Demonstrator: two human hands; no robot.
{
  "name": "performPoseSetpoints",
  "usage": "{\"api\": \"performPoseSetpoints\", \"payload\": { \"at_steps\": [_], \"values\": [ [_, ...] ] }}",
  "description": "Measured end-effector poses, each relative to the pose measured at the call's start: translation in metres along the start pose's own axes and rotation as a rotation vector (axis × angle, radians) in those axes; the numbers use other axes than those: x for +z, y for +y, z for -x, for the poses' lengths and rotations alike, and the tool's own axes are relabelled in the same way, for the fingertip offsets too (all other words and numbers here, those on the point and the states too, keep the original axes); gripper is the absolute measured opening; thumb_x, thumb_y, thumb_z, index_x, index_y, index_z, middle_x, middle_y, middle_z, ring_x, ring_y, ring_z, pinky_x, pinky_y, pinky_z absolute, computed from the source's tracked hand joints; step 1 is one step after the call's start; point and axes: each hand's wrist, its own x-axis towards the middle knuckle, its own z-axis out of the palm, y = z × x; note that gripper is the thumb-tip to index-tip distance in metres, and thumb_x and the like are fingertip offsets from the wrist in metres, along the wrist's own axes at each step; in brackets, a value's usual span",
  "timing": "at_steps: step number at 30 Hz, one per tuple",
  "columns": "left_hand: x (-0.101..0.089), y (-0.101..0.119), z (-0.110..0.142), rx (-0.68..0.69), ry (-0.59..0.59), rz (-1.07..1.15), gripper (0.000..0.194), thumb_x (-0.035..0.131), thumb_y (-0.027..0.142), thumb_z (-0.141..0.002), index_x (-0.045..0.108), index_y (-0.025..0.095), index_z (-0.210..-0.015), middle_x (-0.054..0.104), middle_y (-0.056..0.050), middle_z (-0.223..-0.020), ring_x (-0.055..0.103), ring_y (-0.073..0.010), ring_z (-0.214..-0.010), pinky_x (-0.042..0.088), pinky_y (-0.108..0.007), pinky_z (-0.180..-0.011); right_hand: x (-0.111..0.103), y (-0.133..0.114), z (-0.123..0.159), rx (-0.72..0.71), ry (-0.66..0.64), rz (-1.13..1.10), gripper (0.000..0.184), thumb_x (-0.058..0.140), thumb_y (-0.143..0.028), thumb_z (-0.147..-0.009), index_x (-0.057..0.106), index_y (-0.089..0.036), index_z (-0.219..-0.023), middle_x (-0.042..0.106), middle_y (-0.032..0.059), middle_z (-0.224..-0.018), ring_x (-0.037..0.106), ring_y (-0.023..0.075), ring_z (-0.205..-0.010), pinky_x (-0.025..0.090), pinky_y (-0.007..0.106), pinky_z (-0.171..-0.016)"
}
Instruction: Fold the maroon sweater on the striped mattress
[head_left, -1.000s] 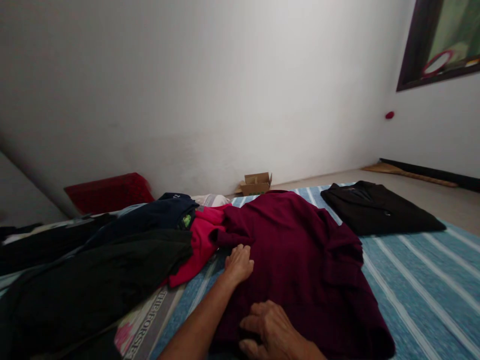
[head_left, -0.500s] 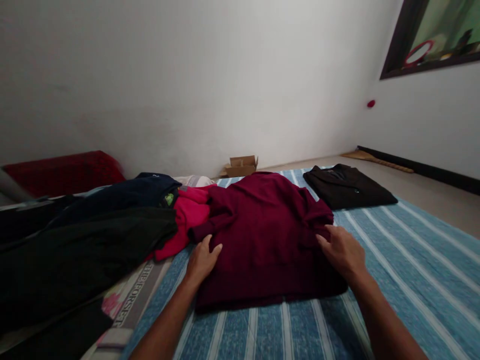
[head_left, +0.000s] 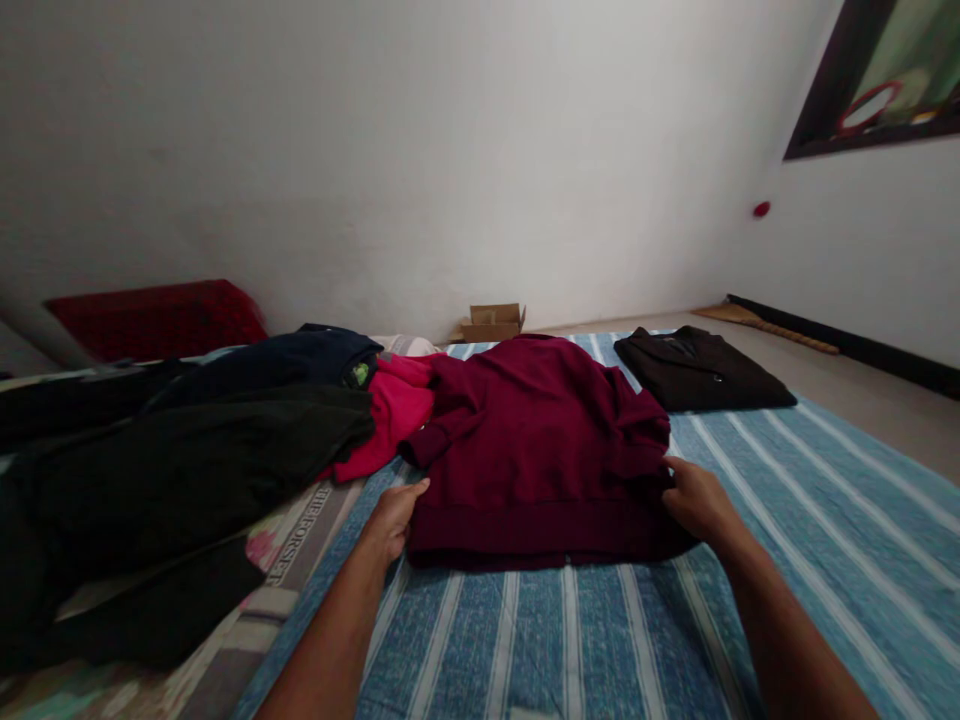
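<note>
1. Head view shows a dark maroon knitted sweater (head_left: 540,450) lying flat on a blue sheet with white stripes (head_left: 787,560), its ribbed hem toward the person and its sleeves folded in over the body.
2. The person's left hand (head_left: 394,515) rests at the near left corner of the hem – thumb and fingers touch the edge of the fabric, though it cannot be told whether they pinch it or only press against it.
3. The right hand (head_left: 697,500) is at the near right corner of the same hem, fingers curled in on the cloth; it appears to grip the edge, but the fingertips are hidden by the hand itself.
4. Both forearms reach forward from the bottom of the frame, well apart, one on each side of the garment.
5. Just beside the sweater's left sleeve lies a bright pink-red garment (head_left: 386,420), crumpled and touching it.
6. Further left sits a heap of black and navy clothes (head_left: 187,450), spread over a printed sheet with lettering (head_left: 300,530).
7. Beyond the sweater on the right, a folded black garment (head_left: 701,370) lies on the striped sheet – apart from the maroon one.
8. By the white wall stands a small open cardboard box (head_left: 493,322), and a dark red cushion (head_left: 154,318) lies at the far left.
</note>
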Motion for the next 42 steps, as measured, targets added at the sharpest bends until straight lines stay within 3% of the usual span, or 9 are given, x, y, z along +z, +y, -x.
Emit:
{"api": "performPoseSetpoints", "payload": {
  "at_steps": [5, 8, 11, 16, 19, 28, 32, 36, 42],
  "values": [
    [0.001, 0.0, 0.003, -0.088, -0.102, 0.111, 0.006, 0.067, 0.019, -0.072, 0.065, 0.014, -0.071, 0.07, -0.007, -0.064, 0.068, -0.0212, -0.059, 0.055, -0.031, -0.059, -0.004, 0.034, 0.005, 0.299, 0.05, -0.985, 0.054, 0.052, -0.013, -0.051, 0.061, -0.018, -0.104, 0.069, 0.0022, -0.072, 0.06, 0.0179, -0.055, 0.047, 0.028, -0.055],
    [0.003, -0.002, 0.005, -0.074, -0.122, 0.113, 0.008, 0.07, 0.019, -0.068, 0.064, 0.014, -0.07, 0.07, -0.006, -0.063, 0.067, -0.0204, -0.056, 0.054, -0.03, -0.056, 0.004, 0.053, 0.011, 0.423, 0.056, -1.147, 0.053, 0.053, -0.009, -0.047, 0.061, -0.017, -0.099, 0.067, 0.0014, -0.064, 0.06, 0.0176, -0.052, 0.048, 0.028, -0.054],
    [0.005, -0.003, 0.009, -0.069, -0.128, 0.128, 0.011, 0.071, 0.02, -0.065, 0.063, 0.014, -0.069, 0.069, -0.005, -0.061, 0.067, -0.0208, -0.055, 0.053, -0.03, -0.055, 0.008, 0.056, 0.011, 0.372, 0.034, -0.874, 0.048, 0.049, -0.012, -0.052, 0.063, -0.016, -0.098, 0.069, 0.0047, -0.069, 0.064, 0.0211, -0.061, 0.048, 0.031, -0.058],
    [0.013, -0.003, 0.01, -0.02, -0.082, 0.161, 0.013, 0.072, 0.016, -0.06, 0.059, 0.015, -0.064, 0.067, -0.003, -0.058, 0.064, -0.0187, -0.051, 0.052, -0.029, -0.055, -0.001, 0.029, 0.012, 0.178, 0.146, 0.138, 0.034, 0.046, -0.029, -0.074, 0.066, -0.016, -0.099, 0.067, 0.0146, -0.094, 0.063, 0.0313, -0.089, 0.045, 0.037, -0.067],
    [0.014, -0.005, 0.006, 0.036, -0.006, 0.12, 0.018, 0.072, 0.018, -0.058, 0.054, 0.017, -0.058, 0.064, -0.001, -0.053, 0.061, -0.0166, -0.046, 0.048, -0.027, -0.05, -0.004, 0.013, 0.017, 0.14, 0.076, 0.385, 0.037, 0.039, -0.037, -0.083, 0.067, -0.016, -0.092, 0.065, 0.0176, -0.099, 0.062, 0.0324, -0.091, 0.044, 0.038, -0.065],
    [0.014, -0.003, 0.002, 0.109, 0.151, -0.106, 0.024, 0.072, 0.028, -0.05, 0.05, 0.019, -0.052, 0.057, 0.004, -0.047, 0.057, -0.0165, -0.049, 0.044, -0.026, -0.049, 0.006, 0.014, 0.02, 0.057, -0.021, 0.268, 0.031, 0.048, -0.037, -0.078, 0.063, -0.017, -0.095, 0.066, 0.0131, -0.095, 0.064, 0.028, -0.087, 0.042, 0.032, -0.067],
    [0.01, 0.016, 0.008, 0.16, 0.199, -0.149, 0.02, 0.07, 0.03, -0.051, 0.054, 0.019, -0.054, 0.056, 0.005, -0.048, 0.058, -0.0171, -0.055, 0.044, -0.025, -0.052, 0.002, 0.018, 0.016, 0.138, 0.049, -0.058, 0.036, 0.051, -0.023, -0.068, 0.061, -0.016, -0.101, 0.068, 0.0106, -0.094, 0.063, 0.0259, -0.09, 0.043, 0.029, -0.069],
    [-0.012, 0.032, 0.008, 0.294, 0.228, -0.285, 0.018, 0.067, 0.034, -0.053, 0.059, 0.019, -0.06, 0.06, 0.004, -0.054, 0.059, -0.0187, -0.059, 0.043, -0.026, -0.054, 0.003, 0.027, 0.019, 0.193, -0.065, -0.526, 0.035, 0.05, -0.026, -0.067, 0.057, -0.017, -0.1, 0.068, 0.0046, -0.081, 0.064, 0.0186, -0.069, 0.044, 0.024, -0.057],
    [-0.032, 0.014, -0.005, 0.353, 0.267, -0.732, 0.023, 0.058, 0.027, -0.058, 0.042, 0.022, -0.042, 0.048, 0.003, -0.042, 0.051, -0.0185, -0.051, 0.035, -0.026, -0.051, 0.014, 0.036, 0.02, 0.131, -0.17, -0.138, 0.011, 0.051, -0.019, -0.062, 0.058, -0.017, -0.071, 0.063, 0.0034, -0.063, 0.061, 0.0198, -0.066, 0.037, 0.025, -0.054]
  ]
}}
